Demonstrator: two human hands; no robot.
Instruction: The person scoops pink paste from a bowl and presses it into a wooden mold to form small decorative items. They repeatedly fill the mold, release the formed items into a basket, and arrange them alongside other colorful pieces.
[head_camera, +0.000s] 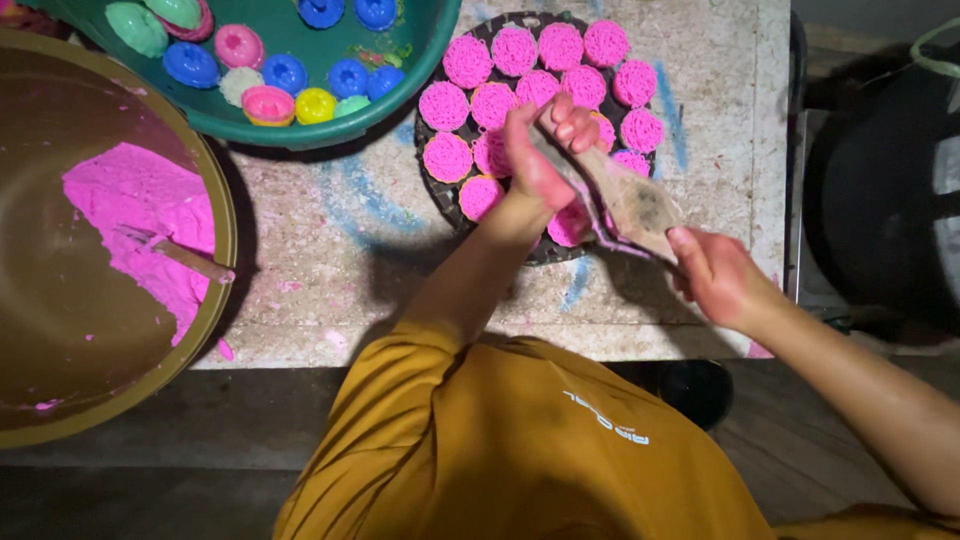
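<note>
Scraper and pink batter handled over a round tray of filled moulds.

Left of both hands, the large brown round basin (60, 330) holds soft pink batter (140, 225) with a stick lying in it; ahead and left sits the green plastic tub (420, 70) of small coloured moulds. Directly beneath the hands lies the dark round perforated tray (432, 180) carrying pink-filled moulds (445, 105), packed touching. The left hand (545, 150) is curled shut over the upper end of the flat, pale, batter-smeared wooden scraper (630, 205); whether it also cups a mould cannot be told. The right hand (715, 275) is closed on the scraper's lower end. Judgement: the scraper is light and stiff but slippery where coated, so grip the clean end; the batter is wet and easily smeared.
</note>
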